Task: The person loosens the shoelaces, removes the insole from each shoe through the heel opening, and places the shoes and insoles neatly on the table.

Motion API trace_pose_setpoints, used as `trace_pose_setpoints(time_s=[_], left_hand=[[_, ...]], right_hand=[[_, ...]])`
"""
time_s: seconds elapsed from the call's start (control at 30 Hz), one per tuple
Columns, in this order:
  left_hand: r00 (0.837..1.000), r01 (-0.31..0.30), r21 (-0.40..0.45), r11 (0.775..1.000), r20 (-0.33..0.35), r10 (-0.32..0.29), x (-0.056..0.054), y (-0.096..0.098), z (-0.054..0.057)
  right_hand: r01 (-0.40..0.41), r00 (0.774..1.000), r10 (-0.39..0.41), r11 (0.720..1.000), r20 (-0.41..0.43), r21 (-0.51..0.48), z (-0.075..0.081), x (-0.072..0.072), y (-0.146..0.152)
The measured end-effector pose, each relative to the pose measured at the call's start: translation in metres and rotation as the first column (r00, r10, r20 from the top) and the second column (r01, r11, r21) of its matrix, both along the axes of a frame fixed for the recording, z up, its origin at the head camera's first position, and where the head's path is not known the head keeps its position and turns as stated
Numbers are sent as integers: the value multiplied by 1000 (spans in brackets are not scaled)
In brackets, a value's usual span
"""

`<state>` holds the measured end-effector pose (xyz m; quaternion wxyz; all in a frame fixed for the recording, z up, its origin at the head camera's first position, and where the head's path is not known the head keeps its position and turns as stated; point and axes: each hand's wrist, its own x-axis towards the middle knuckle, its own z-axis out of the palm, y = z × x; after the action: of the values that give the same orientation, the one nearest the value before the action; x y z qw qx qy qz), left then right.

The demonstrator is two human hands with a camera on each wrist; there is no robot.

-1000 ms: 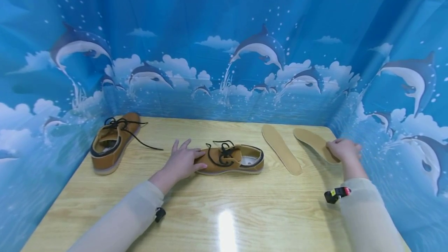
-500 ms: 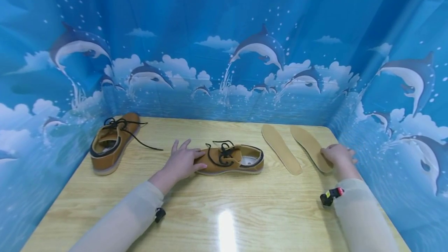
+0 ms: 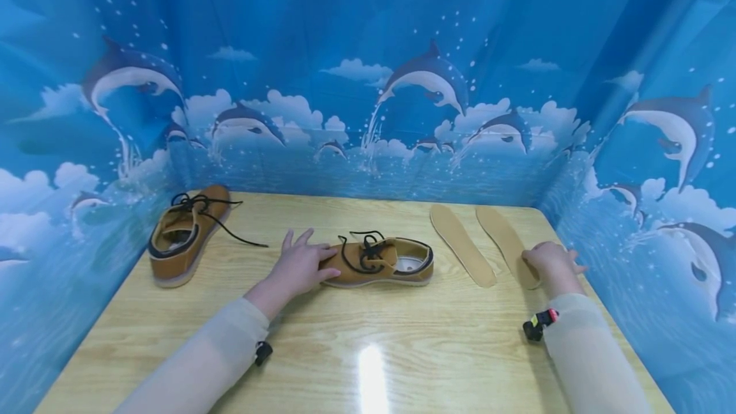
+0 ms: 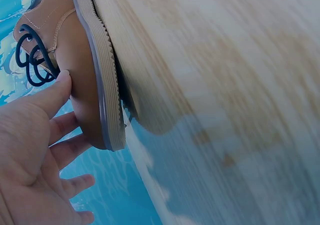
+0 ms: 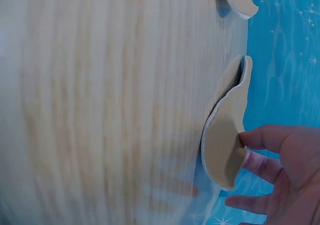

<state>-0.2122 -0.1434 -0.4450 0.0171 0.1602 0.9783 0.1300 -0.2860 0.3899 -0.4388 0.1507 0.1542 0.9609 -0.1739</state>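
My left hand [image 3: 296,268] holds the toe of a brown lace-up shoe [image 3: 358,266] lying mid-table, heel to the right. In the left wrist view the thumb rests on the upper of this shoe [image 4: 80,75] near its black laces, and two fingers reach round the toe; the others are spread. Over on the right, my right hand [image 3: 553,266] pinches the near end of a tan insole [image 3: 499,232] at its edge between thumb and forefinger. The right wrist view has this insole [image 5: 220,140] close over the table. A second insole [image 3: 460,241] lies just left of it.
Another brown shoe [image 3: 190,235] stands at the back left, one long black lace trailing over the table. Dolphin-printed blue curtains [image 3: 368,82] enclose the wooden table [image 3: 322,350] at the back and both sides.
My right hand has moved left and slightly toward me, bringing its insole from a raised, bent pose down flatter, nearly parallel to the other insole. The left hand and both shoes stay put.
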Motion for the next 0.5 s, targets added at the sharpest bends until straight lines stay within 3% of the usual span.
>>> trace_pose_setpoints(time_s=[0.5], left_hand=[[1000,10,-9,1000,-6,-10,-1,0,0]], right_hand=[[16,1000,-16,998,4,61,5,3,0]])
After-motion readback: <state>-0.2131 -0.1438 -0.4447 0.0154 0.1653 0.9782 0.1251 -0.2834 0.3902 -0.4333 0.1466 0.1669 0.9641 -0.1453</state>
